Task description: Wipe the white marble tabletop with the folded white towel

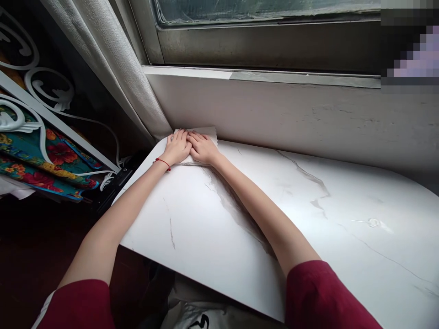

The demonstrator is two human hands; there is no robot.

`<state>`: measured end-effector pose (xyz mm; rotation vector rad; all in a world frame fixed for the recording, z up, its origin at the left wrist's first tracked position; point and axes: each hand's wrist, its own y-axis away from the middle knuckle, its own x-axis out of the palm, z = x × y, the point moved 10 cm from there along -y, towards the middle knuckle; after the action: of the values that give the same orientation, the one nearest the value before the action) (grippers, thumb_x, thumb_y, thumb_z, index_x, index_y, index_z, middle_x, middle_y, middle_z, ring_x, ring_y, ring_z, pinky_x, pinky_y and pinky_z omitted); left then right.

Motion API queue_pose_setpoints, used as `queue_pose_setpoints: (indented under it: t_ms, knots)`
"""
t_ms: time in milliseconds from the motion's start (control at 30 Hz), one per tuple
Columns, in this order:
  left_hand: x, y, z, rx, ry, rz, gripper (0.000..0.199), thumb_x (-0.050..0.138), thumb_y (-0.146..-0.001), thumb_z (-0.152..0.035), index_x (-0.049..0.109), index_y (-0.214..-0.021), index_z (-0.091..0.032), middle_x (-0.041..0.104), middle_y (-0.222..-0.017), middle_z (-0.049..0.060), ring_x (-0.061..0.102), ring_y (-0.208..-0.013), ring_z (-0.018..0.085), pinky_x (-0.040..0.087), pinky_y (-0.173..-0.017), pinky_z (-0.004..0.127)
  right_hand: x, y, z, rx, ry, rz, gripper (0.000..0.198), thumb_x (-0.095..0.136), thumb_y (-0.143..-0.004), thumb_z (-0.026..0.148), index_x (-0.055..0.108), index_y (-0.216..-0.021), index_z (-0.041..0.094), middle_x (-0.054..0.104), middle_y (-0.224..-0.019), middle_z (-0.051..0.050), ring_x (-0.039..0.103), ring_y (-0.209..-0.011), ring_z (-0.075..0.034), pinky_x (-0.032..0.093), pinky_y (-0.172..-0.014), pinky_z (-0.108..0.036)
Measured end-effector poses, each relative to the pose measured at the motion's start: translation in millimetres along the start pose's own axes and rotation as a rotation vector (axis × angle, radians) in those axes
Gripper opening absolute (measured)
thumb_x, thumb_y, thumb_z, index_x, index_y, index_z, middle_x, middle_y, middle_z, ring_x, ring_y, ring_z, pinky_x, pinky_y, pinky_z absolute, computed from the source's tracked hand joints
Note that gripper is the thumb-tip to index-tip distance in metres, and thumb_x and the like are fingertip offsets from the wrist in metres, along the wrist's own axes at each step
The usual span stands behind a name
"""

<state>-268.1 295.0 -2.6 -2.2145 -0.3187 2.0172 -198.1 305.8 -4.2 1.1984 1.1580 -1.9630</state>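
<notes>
A pale paper towel or thin cloth (211,133) lies on the white marble-patterned tabletop (192,210), at its far left corner by the wall. Both my hands press down flat on it, side by side with fingertips touching. My left hand (177,147), with a red string bracelet (163,162) at the wrist, covers the left part. Over the middle and right part rests my right hand (202,147). The fingers of both hands are stretched out rather than wrapped around it. Much of the sheet is hidden underneath.
A light curtain (120,64) hangs at the table's left corner. Beyond the far edge rise a wall (274,109) and a window frame (267,45). White scrolled metalwork (55,89) and floral fabric (61,157) are on the left. A small round clear object (373,222) sits on the tabletop.
</notes>
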Motion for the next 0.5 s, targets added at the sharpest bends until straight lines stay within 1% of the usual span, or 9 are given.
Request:
queue_pose_setpoints:
  t_ms: [200,333,433,500]
  knots:
    - [0,2,-2,-0.019,0.007,0.017,0.059,0.029,-0.097,-0.026,0.042,-0.151,-0.005,0.04,-0.162,0.02,0.033,-0.154,0.029,0.027,-0.124,0.049,0,2,1,-0.006,-0.019,-0.026,0.057,0.039,-0.096,0.024,0.052,-0.147,0.004,0.048,-0.158,-0.018,0.041,-0.148,-0.032,0.033,-0.12,-0.05]
    - [-1,7,-5,-0.029,-0.013,0.033,0.06,0.031,-0.098,-0.027,0.041,-0.152,-0.004,0.038,-0.163,0.021,0.032,-0.155,0.029,0.026,-0.125,0.048,1,6,2,0.007,-0.027,-0.03,0.058,0.039,-0.095,0.024,0.052,-0.147,0.002,0.049,-0.157,-0.02,0.045,-0.145,-0.033,0.033,-0.12,-0.051]
    - [-2,15,-10,-0.023,0.0,0.059,0.062,0.03,-0.099,-0.028,0.038,-0.154,-0.002,0.034,-0.165,0.021,0.029,-0.156,0.029,0.025,-0.126,0.048,1,12,5,0.019,-0.03,-0.039,0.057,0.039,-0.095,0.024,0.053,-0.146,0.003,0.05,-0.156,-0.021,0.047,-0.143,-0.034,0.033,-0.119,-0.053]
    - [-3,23,-13,-0.028,0.009,0.081,0.063,0.028,-0.1,-0.028,0.035,-0.155,0.0,0.031,-0.167,0.021,0.027,-0.157,0.03,0.024,-0.126,0.047,0,19,10,0.021,-0.019,-0.035,0.057,0.039,-0.095,0.025,0.053,-0.147,0.003,0.049,-0.157,-0.021,0.046,-0.144,-0.035,0.032,-0.118,-0.054]
